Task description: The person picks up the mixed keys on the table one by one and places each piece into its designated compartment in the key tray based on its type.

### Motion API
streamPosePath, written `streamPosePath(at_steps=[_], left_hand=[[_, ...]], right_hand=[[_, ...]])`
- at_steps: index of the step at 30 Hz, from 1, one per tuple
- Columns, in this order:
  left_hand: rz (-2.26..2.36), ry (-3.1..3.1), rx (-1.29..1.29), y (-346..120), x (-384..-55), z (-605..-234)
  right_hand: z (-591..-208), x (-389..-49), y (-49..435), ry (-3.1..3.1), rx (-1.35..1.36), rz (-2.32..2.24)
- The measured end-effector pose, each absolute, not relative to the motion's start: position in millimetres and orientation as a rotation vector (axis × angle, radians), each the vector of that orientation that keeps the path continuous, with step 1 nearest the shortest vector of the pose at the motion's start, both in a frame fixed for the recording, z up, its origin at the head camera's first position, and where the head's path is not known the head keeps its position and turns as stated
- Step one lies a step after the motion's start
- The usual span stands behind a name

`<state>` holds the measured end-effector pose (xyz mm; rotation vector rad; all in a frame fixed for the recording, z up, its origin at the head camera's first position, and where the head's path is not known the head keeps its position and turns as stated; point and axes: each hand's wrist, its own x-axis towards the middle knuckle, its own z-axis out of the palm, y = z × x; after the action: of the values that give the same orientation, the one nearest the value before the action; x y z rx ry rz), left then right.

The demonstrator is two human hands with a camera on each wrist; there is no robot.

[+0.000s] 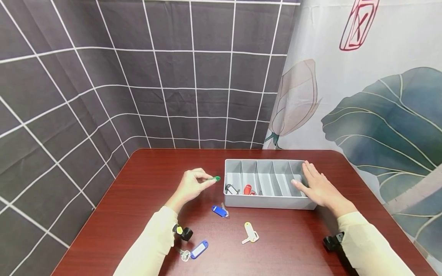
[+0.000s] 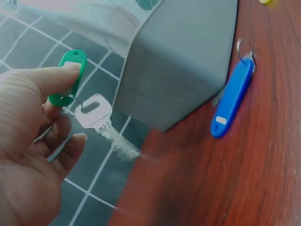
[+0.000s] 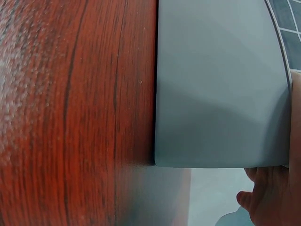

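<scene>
Far left, the left hand (image 1: 191, 188) pinches the green key tag (image 1: 215, 178) between thumb and forefinger, held above the table (image 1: 145, 199) just left of the grey tray (image 1: 269, 202). In the head view the tag's long axis runs roughly level, tip aimed right at the tray; in the left wrist view its silver key (image 2: 101, 120) dangles below. Nearer the person lie a blue tag (image 1: 219, 211), a yellow tag (image 1: 250, 231) and another blue tag (image 1: 199, 249). A red tag (image 1: 247, 189) sits inside the tray. The right hand (image 1: 319, 188) rests flat, fingers straight, on the tray's right end.
</scene>
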<state>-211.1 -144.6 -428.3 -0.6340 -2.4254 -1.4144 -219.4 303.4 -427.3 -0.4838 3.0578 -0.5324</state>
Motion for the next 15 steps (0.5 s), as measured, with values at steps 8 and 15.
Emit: streamPosePath(at_steps=[8, 15], left_hand=[[-1.410, -2.382, -0.690, -133.5, -208.1, -410.7], [-1.409, -2.370, -0.748, -122.6, -213.7, -400.8]], right_hand=[[-427.0, -218.1, 303.1, 3.056, -0.484, -0.533], [-426.0, -217.5, 302.3, 3.054, -0.480, -0.544]])
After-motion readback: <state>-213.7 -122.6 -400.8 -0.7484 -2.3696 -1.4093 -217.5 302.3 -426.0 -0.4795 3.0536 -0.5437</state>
